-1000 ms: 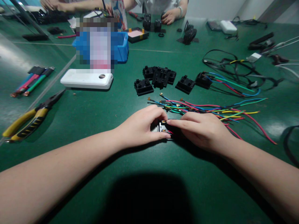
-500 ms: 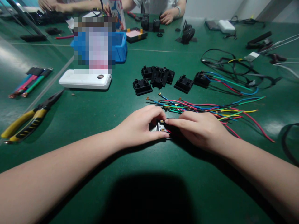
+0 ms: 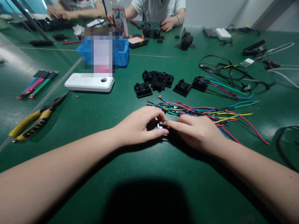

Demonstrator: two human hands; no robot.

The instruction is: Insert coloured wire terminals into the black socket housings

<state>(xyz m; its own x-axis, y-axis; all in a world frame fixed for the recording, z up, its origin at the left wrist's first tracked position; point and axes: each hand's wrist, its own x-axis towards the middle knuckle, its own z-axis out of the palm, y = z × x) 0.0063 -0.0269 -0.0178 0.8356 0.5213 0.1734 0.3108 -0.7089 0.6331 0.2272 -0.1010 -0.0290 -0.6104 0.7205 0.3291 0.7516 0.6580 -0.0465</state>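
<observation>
The left hand point(image 3: 140, 126) curves into a loose C, fingertips and thumb closed about a small piece point(image 3: 160, 127) of black and pale, glossy material with a brassy glint at its upper edge. This piece sits low over the desk point(image 3: 140, 174), in the middle, between the two hands. The right hand point(image 3: 201, 130) lays an outstretched index finger against the piece's far right edge; its other fingers fold under, and whether they grip anything is hidden.

Just beyond the hands spreads a loose sheaf of wires point(image 3: 205, 110), smooth plastic-coated strands in red, blue, green and yellow, some tipped with bright metal terminals. Behind them, angular black housings point(image 3: 159, 81) with raised square posts on flat plates lie clustered, one overlapping its neighbours; another housing point(image 3: 182, 87) rests apart to their right. Beside that sits a wired housing point(image 3: 199, 84), with coloured leads trailing from it.

To the left lie pliers point(image 3: 39, 119) with thick yellow-and-black grips and a tapered dark metal nose, near a rounded, smooth white case point(image 3: 88, 82). The desk is green, with a dull sheen and a pale seam running across it.
</observation>
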